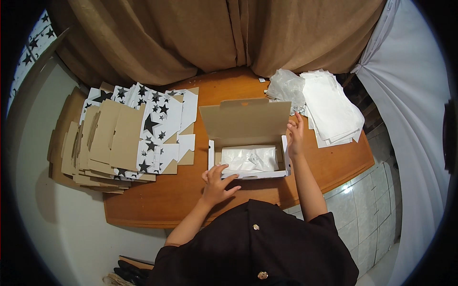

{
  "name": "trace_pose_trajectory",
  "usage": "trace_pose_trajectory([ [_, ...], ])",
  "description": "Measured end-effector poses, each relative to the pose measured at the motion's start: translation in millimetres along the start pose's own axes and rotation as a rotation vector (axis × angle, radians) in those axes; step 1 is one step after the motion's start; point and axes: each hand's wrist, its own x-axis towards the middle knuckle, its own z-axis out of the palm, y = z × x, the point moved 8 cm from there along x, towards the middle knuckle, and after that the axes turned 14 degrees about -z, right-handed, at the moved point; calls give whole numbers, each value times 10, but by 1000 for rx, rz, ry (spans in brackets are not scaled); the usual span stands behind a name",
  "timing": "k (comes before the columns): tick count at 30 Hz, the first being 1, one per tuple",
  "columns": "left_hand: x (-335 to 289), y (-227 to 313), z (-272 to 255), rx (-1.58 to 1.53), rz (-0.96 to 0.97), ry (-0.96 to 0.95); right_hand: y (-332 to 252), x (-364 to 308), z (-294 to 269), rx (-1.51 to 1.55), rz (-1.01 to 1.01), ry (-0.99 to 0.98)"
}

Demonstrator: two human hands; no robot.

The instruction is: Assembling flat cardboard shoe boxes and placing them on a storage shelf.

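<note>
A cardboard box (213, 161) stands in front of me with its brown lid (245, 119) raised at the back. Inside lies a flat white paper-like packet (234, 158) with a small clear, crinkled piece (252, 157) on top. At the box's front left corner is my left hand (218, 186), fingers apart, the fingertips close to or touching the front wall. My right hand (296, 137) is raised beside the lid's right edge, its fingers stretched upward and loosely bent. Neither hand visibly grips anything; whether the right fingers touch the lid I cannot tell.
On the left, flattened cardboard boxes (102, 138) printed with black stars are piled up. White paper sheets (332, 107) lie at the back right, next to a crumpled clear plastic bag (287, 88). The wooden table (157, 202) meets a brown curtain (191, 38) behind.
</note>
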Motion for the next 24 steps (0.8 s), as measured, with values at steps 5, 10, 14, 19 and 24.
trace_pose_trajectory([
  [5,-118,282,161,82,20,106,-380,-294,152,-16,-170,-65],
  [10,-186,307,298,190,28,175,-450,-632,69,-213,-213,-137],
  [14,-375,278,353,191,92,263,-327,-933,-43,-189,-143,-134],
  [19,-507,257,389,229,85,240,-401,-1114,-138,-449,-245,-183],
  [24,-571,97,349,152,105,345,-296,-1253,-217,-678,-325,-265],
])
